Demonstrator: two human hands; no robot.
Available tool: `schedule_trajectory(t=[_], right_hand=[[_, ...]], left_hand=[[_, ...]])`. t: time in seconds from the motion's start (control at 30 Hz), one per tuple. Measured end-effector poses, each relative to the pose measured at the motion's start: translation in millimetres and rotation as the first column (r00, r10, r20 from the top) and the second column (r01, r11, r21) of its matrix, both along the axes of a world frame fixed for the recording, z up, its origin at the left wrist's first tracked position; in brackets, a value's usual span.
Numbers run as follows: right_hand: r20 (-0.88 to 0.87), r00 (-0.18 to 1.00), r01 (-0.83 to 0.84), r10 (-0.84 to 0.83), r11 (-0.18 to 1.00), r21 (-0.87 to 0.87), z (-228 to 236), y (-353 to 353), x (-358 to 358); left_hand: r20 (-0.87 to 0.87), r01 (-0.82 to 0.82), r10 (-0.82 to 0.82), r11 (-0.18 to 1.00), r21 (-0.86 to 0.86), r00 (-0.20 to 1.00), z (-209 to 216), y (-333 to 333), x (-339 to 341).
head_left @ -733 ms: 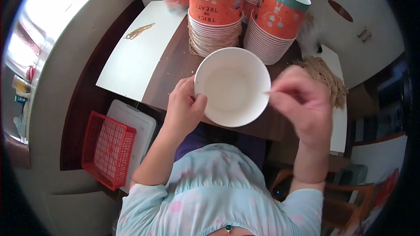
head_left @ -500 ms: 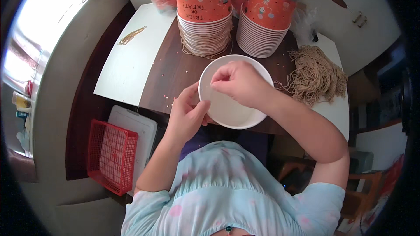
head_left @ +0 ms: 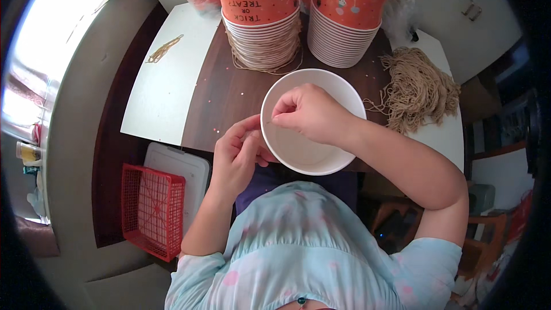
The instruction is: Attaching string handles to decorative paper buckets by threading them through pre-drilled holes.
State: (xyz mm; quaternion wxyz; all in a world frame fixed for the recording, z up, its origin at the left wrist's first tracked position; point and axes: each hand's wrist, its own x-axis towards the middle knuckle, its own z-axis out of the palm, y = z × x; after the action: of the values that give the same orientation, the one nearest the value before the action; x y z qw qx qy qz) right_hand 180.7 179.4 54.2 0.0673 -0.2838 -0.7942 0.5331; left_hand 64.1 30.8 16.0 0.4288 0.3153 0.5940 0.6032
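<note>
A white paper bucket [head_left: 310, 155] stands mouth up at the near edge of the brown table, its inside facing me. My right hand [head_left: 307, 112] reaches into it with thumb and forefinger pinched near the left wall, where a thin tan strand, seemingly a cord end, shows at the fingertips. Outside that same wall is my left hand [head_left: 238, 152], its fingers curled and the thumb bent toward them. Whatever those fingers pinch is hidden. To the right lies a tangled heap of tan cord [head_left: 422, 89], some strands trailing toward the bucket.
Two tall stacks of nested buckets, an orange left stack [head_left: 261, 3] and a right stack [head_left: 344, 34], stand behind; cord loops round the left one. A few cords [head_left: 163, 49] lie on the white tabletop. A red basket [head_left: 152, 209] sits below at left.
My left thumb has come off the bucket's rim to the outside, and the fingers have closed in. My right fingertips have moved slightly down and left toward the wall.
</note>
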Motion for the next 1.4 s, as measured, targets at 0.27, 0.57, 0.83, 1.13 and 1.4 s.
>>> schedule_trajectory(t=[0.27, 0.57, 0.83, 1.13, 1.4], right_hand=[[-0.001, 1.0, -0.022, 0.022, 0.999, -0.023, -6, -1, 0], [-0.024, 0.999, -0.033, 0.033, 0.999, -0.012, -10, -4, -5], [0.05, 0.996, -0.081, 0.078, 0.995, 0.05, 4, -4, -1], [0.274, 0.957, -0.272, 0.098, 0.63, 0.727, 58, -58, 56], [-0.086, 0.994, 0.106, -0.061, 0.538, 0.836, 25, -52, 66]], left_hand=[[-0.058, 0.0, 0.0, 1.0, 0.01, 0.998, -1, -2, 0], [-0.206, -0.039, 0.049, 0.998, 0.052, 0.977, -9, 0, 0], [-0.82, 0.028, 0.075, 0.994, 0.11, 0.568, 3, 6, -4], [-0.214, -0.034, 0.051, 0.996, 0.082, 0.976, -10, -3, -16], [-0.403, 0.165, -0.01, 0.921, 0.353, 0.915, -9, -4, -9]])
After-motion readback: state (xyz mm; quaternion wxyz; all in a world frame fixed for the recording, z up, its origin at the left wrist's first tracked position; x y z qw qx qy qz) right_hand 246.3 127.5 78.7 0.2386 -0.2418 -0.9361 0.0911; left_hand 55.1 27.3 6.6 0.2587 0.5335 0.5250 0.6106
